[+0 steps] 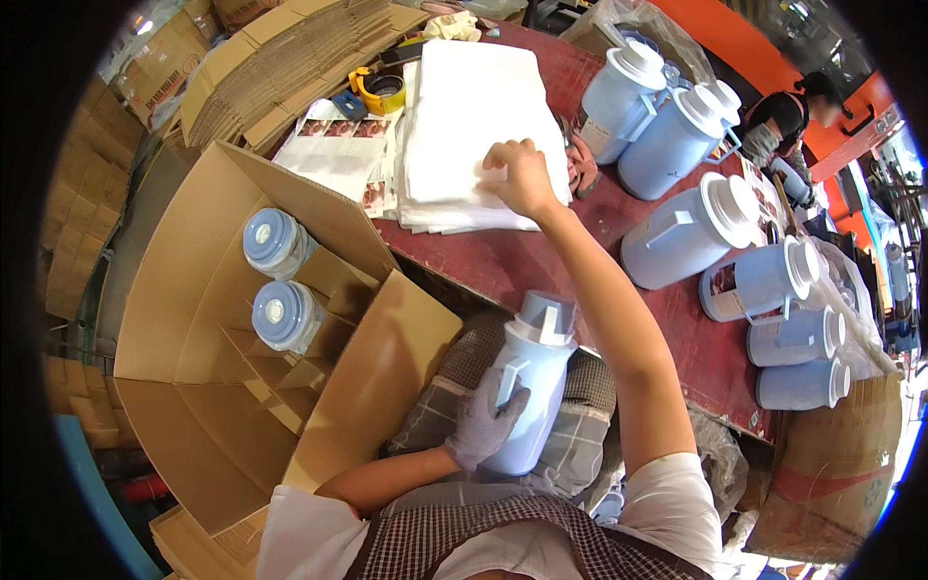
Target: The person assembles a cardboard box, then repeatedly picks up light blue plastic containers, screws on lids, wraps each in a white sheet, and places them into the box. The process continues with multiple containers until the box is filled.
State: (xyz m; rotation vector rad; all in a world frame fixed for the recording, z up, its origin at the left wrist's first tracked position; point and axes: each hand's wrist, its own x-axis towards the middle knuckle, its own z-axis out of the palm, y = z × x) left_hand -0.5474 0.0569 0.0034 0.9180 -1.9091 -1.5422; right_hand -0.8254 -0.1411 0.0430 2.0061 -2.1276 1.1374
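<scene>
My left hand (484, 420), in a grey glove, grips a light-blue vacuum jug (533, 406) by its side near the handle. The jug rests upright, slightly tilted, on my lap, with a darker translucent blue cap (549, 313) on top. Over on the table, my bare right hand (523, 177) is at the lower right part of a stack of thin white sheets or bags (478, 109). Its fingers are curled toward the thumb; whether they pinch the top layer cannot be made out.
At left, an open cardboard carton (196, 326) with dividers (319, 377) holds two wrapped jugs (286, 315). Several blue jugs (670, 246) line the red table's (449, 250) right side. A yellow tape dispenser (378, 90) and printed label sheets (337, 148) lie beside the stack. A person (786, 119) sits beyond.
</scene>
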